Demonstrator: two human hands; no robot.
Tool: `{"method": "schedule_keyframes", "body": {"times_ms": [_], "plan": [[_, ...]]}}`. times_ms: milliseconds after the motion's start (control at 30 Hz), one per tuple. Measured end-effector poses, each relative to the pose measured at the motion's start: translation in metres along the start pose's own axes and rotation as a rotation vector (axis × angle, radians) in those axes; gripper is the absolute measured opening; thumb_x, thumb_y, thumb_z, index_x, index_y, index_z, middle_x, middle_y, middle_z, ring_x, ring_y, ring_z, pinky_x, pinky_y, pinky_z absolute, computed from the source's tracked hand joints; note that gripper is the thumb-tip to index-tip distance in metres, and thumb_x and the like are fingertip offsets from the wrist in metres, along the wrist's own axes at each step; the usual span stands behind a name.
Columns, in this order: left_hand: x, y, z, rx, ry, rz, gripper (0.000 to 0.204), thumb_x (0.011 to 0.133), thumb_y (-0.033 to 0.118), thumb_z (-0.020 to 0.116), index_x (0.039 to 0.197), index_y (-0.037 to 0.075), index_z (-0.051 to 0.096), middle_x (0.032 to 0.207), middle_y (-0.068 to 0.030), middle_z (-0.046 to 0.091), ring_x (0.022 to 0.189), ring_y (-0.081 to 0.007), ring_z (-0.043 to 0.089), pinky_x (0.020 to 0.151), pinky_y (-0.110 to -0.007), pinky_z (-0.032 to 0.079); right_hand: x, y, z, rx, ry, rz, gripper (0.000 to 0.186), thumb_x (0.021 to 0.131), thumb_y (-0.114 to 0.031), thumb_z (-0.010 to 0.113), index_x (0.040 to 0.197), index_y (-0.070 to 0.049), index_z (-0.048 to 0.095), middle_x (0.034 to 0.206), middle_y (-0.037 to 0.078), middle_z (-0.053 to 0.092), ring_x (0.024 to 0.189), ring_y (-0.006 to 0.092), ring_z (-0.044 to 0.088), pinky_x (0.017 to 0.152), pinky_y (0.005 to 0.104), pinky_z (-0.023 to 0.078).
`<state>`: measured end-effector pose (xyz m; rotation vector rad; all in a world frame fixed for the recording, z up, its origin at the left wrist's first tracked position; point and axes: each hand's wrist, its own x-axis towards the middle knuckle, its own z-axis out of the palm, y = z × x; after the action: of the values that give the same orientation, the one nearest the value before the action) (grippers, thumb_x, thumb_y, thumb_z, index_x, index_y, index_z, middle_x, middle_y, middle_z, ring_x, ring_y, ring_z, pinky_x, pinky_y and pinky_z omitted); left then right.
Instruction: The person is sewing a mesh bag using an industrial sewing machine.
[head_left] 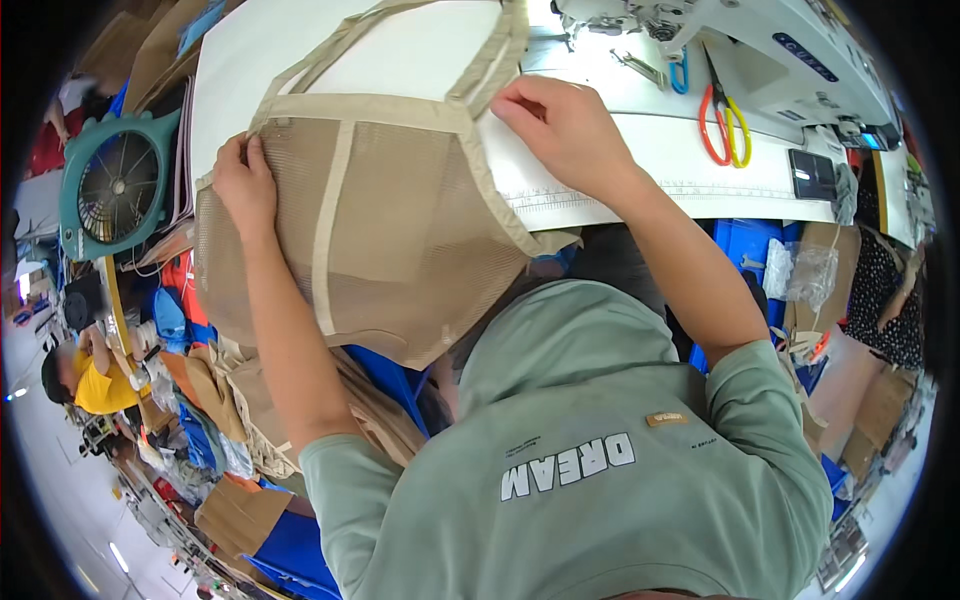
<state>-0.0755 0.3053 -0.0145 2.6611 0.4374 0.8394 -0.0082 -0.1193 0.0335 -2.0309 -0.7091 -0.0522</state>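
A beige mesh tote bag point(400, 200) with cloth-bound edges and long straps lies over the white sewing table point(620, 150), its lower part hanging off the near edge. My left hand point(247, 185) is closed on the bag's left upper edge, thumb on top near the binding. At the opposite upper corner, the fingers of my right hand point(560, 130) are bent together against the edge of the strap point(485, 85). Its fingertips are partly hidden, but they appear to pinch the cloth. The straps loop away toward the far side of the table.
A sewing machine point(800, 60) stands at the far right. Nearby lie scissors point(722, 125) with red and yellow handles and a dark phone point(812, 175). A green fan point(118, 187) stands at the left. Blue bins point(745, 245) and piled cloth point(250, 400) are below; a person in yellow point(100, 385) is farther off.
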Motion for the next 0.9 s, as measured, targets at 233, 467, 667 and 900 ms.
{"method": "schedule_keyframes", "body": {"times_ms": [233,467,667,900], "plan": [[0.054,-0.039,0.022,0.152,0.006,0.096,0.024,0.103,0.025,0.068,0.113,0.003,0.073,0.110,-0.0175,0.075,0.102,-0.0381,0.069,0.090,-0.050,0.054,-0.025,-0.008,-0.050,0.114,-0.436,0.364,0.036,0.107,-0.033,0.064,0.108,0.002,0.074,0.089,0.009,0.072,0.081,0.0172,0.061,0.078,0.0340,0.051],[0.096,-0.053,0.049,0.369,0.094,-0.081,0.026,0.101,0.025,0.068,0.113,0.002,0.073,0.109,-0.0189,0.076,0.100,-0.0408,0.070,0.090,-0.051,0.054,-0.017,0.001,-0.030,0.114,-0.382,0.069,0.047,0.099,-0.038,0.075,0.128,-0.002,0.069,0.092,0.008,0.066,0.098,0.0249,0.068,0.089,0.0340,0.052],[0.098,-0.069,0.045,-0.048,0.211,-0.217,0.028,0.103,0.023,0.065,0.107,-0.004,0.070,0.099,-0.0213,0.074,0.089,-0.0357,0.069,0.085,-0.044,0.053,0.010,0.030,-0.021,0.763,-0.380,0.397,0.051,0.092,-0.009,0.066,0.142,-0.002,0.063,0.140,0.008,0.063,0.112,0.0117,0.063,0.099,0.0303,0.052],[0.096,-0.083,0.045,-0.374,0.207,-0.301,0.027,0.107,0.021,0.064,0.105,-0.006,0.069,0.094,-0.0104,0.071,0.085,-0.0176,0.060,0.082,-0.035,0.051,0.019,0.018,-0.016,0.416,-0.366,-0.002,0.051,0.087,-0.010,0.069,0.138,-0.010,0.067,0.140,0.005,0.067,0.134,0.0237,0.057,0.119,0.0384,0.042]]}}
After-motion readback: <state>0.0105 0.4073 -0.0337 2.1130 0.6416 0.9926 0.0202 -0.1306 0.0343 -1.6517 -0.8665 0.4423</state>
